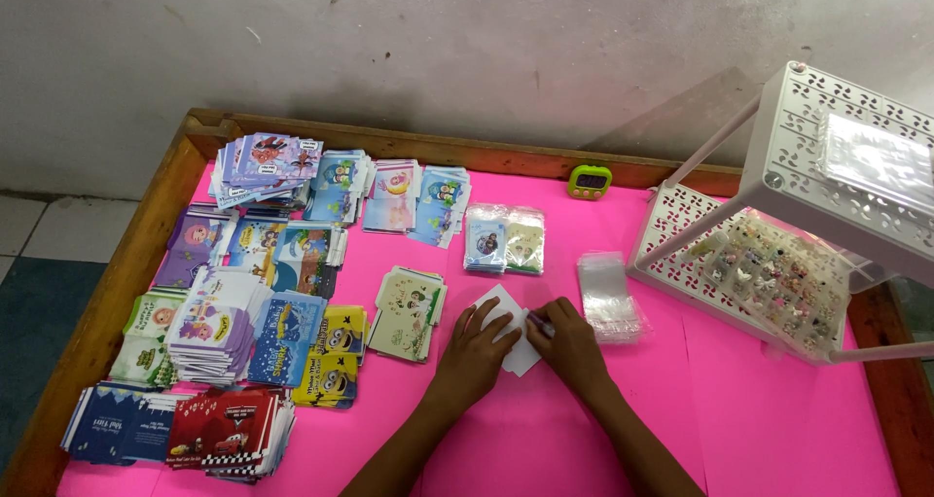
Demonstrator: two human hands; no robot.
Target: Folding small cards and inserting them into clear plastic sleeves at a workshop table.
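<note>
A white card (514, 314) lies on the pink table cover near the middle. My left hand (477, 341) presses flat on its left part, fingers spread over it. My right hand (567, 344) rests on its right edge with the fingers pinched around a small thin object, which looks like a pen tip; I cannot tell exactly what it is. A stack of clear plastic sleeves (608, 298) lies just right of my right hand. A pale green card stack (409, 312) sits just left of my left hand.
Several stacks of colourful printed cards (253, 293) cover the table's left half. Two filled sleeves (504, 239) lie behind the white card. A green timer (590, 180) stands at the wooden back rim. A white perforated rack (778, 264) holding small items fills the right.
</note>
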